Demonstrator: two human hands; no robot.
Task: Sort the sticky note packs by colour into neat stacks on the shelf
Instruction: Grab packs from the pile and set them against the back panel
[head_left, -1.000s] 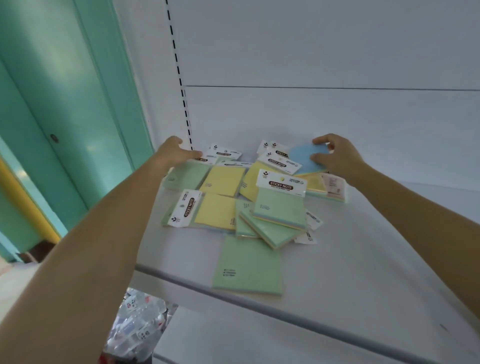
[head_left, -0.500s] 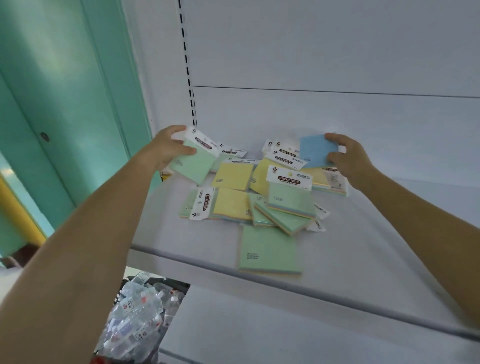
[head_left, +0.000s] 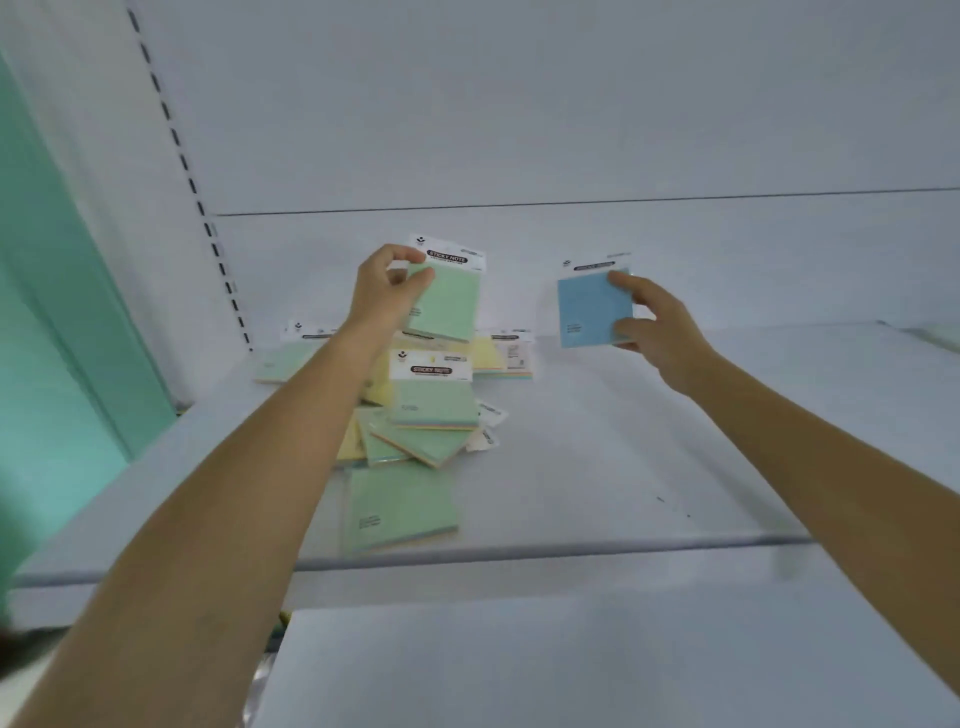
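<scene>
My left hand pinches a green pack and my right hand a blue pack above the shelf, while the mixed pile lies unsorted, no stacks begun.

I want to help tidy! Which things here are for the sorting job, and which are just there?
For the job: green pack, held by left hand; blue pack, held by right hand; jumbled pile of packs; shelf.
Just there: teal wall; slotted rail.
</scene>
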